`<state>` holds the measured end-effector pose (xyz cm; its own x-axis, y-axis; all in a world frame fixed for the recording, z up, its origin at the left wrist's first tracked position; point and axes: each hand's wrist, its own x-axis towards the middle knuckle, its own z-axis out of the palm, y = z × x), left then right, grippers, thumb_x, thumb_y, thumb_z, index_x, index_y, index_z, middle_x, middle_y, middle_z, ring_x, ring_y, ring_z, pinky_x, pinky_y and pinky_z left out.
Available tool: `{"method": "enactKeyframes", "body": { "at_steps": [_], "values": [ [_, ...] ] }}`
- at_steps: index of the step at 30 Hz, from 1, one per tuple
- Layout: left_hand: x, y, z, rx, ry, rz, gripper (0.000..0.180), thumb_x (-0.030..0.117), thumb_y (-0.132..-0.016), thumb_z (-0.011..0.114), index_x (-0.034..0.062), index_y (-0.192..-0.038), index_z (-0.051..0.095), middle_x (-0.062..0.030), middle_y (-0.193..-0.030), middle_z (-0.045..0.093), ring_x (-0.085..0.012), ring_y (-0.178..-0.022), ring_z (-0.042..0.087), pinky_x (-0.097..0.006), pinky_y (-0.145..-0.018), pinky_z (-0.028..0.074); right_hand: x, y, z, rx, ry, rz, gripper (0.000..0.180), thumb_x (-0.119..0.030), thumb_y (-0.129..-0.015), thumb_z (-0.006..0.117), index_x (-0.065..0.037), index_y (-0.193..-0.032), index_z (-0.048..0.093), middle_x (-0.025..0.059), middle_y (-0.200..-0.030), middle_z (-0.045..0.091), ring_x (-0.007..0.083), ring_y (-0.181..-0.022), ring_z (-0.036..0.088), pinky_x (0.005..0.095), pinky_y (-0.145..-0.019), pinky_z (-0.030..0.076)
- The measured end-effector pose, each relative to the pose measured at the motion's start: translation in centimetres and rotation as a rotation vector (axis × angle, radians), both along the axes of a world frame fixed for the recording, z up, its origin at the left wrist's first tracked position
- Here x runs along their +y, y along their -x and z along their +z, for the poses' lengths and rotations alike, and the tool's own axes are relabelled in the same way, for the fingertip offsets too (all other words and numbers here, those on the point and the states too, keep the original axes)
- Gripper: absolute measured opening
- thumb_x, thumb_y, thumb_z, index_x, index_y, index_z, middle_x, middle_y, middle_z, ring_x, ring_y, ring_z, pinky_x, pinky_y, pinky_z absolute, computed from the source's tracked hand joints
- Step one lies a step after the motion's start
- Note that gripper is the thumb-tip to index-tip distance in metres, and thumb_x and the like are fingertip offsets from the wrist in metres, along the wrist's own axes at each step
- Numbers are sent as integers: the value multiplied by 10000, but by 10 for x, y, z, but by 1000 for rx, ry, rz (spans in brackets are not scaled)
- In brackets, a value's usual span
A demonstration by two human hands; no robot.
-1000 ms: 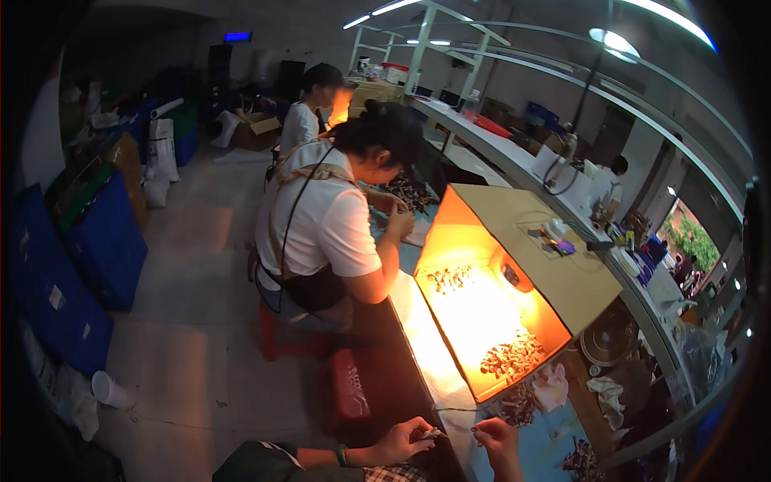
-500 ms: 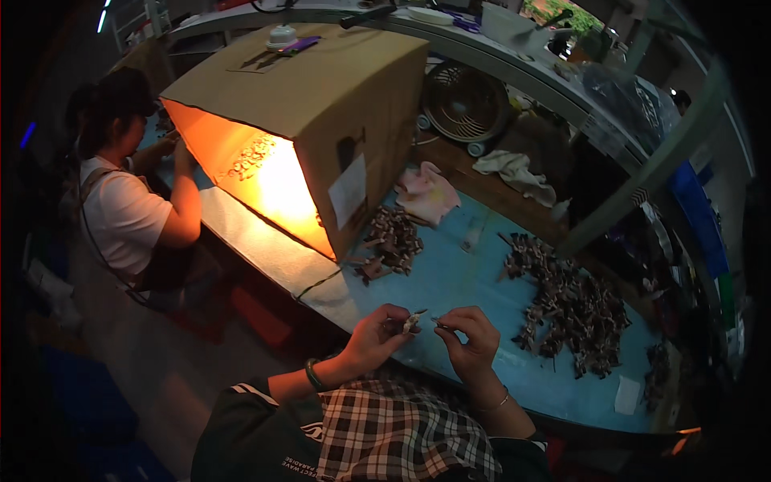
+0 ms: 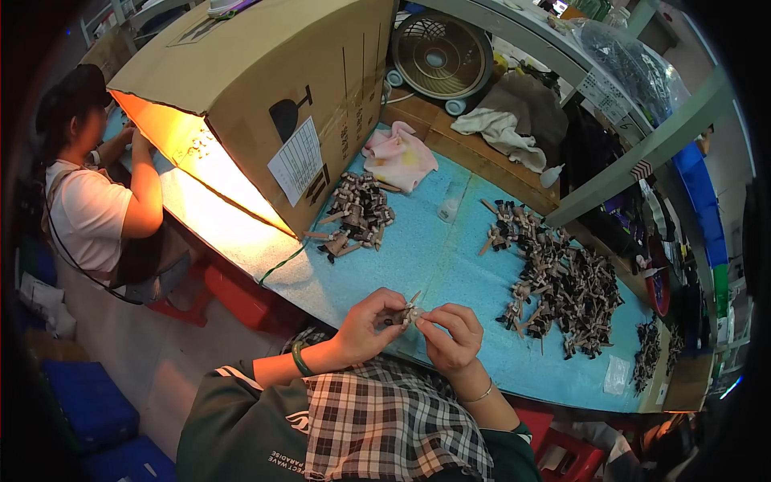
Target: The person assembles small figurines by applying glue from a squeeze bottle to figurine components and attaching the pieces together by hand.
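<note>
Above the near edge of the blue-covered table, my left hand [image 3: 371, 325] is closed around a small pale figurine-like piece [image 3: 410, 314]. A thin pointed stick juts up from the piece. My right hand [image 3: 455, 335] meets it from the right, thumb and forefinger pinched together against its side. Whatever lies between those right fingertips is too small to make out. To the right spreads a large heap of similar small pieces [image 3: 562, 289], brown, pale and black, some with wooden sticks. A smaller pile of such pieces [image 3: 359, 213] lies beyond my left hand.
A large cardboard box [image 3: 297, 112], lit orange inside, stands at the left. Behind the table are a fan [image 3: 442, 56] and a white cloth [image 3: 506, 132]; a pink cloth [image 3: 399, 157] lies by the box. A green post [image 3: 642, 149] slants at right. Another person [image 3: 96, 193] sits at far left.
My right hand has moved left, closing the gap to the piece in my left hand; its fingertips now touch it. The view has shifted, showing more of the table's right side.
</note>
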<state>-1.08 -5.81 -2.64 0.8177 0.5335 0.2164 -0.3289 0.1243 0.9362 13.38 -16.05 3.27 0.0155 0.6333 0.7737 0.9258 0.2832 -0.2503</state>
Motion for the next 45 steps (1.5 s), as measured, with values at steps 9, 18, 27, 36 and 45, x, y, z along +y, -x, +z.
{"method": "enactKeyframes", "body": {
  "at_steps": [9, 18, 27, 36, 45],
  "values": [
    [3, 0, -5, 52, -36, 9, 309, -146, -803, 597, -28, -1067, 486, -96, -1105, 473, -171, -1031, 559, -276, -899, 502, 4, -8, -6, -98, 30, 69, 221, -61, -618, 674, -47, -837, 692, 44, -867, 660, 196, -755, 625, 295, -606, 475],
    [1, -3, -5, 88, 28, -8, 289, -139, -803, 609, -27, -1038, 484, -92, -1083, 482, -156, -988, 574, -276, -897, 512, 6, -20, -14, -62, 61, 183, 204, -9, -621, 684, -49, -822, 684, 58, -832, 646, 204, -695, 629, 284, -544, 485],
    [9, -8, 10, 309, -607, 116, 298, 13, -761, 704, 18, -1012, 544, -128, -1063, 578, -270, -983, 590, -366, -850, 478, 13, -53, -17, -238, 118, 330, 192, -37, -627, 676, -12, -817, 661, 87, -889, 640, 230, -795, 659, 281, -574, 540],
    [24, -30, 12, 255, -811, 149, 373, 55, -719, 719, 38, -1052, 551, -125, -1164, 578, -341, -1146, 523, -423, -939, 413, 1, -65, -24, -153, 217, 316, 188, -7, -638, 668, -6, -825, 650, 92, -917, 644, 260, -856, 662, 313, -639, 554],
    [18, -42, -5, 289, -767, 66, 322, 56, -729, 727, 46, -1005, 562, -113, -1073, 610, -341, -1190, 519, -448, -964, 396, -2, -55, -28, 646, 462, 12, 140, 39, -749, 667, -9, -881, 671, 91, -900, 653, 204, -846, 649, 282, -721, 520]
  ]
}}
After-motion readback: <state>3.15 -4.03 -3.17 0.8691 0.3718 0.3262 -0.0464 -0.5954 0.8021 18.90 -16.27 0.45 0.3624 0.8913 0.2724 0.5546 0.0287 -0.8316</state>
